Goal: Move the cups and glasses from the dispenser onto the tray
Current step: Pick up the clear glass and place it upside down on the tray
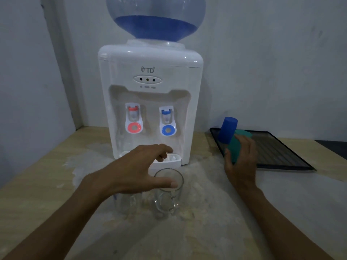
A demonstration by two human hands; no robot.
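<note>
— Under the left hand (139,166), what stands there?
— Two clear glass mugs with handles: one (168,192) just beneath the thumb, the other (125,203) mostly hidden below the palm. The hand hovers spread wide, holding nothing.
— And the right hand (242,158)?
— Closed around a teal plastic cup (237,145) with a blue plastic cup (227,130) tipped against it, above the near edge of the black rectangular tray (285,156). Behind the left fingers sits the white water dispenser (150,102).
— How will the mugs handle?
— Probably heavy, rigid, breakable and slick; the handle facing the person looks the safest hold. The plastic cups look light and forgiving.
</note>
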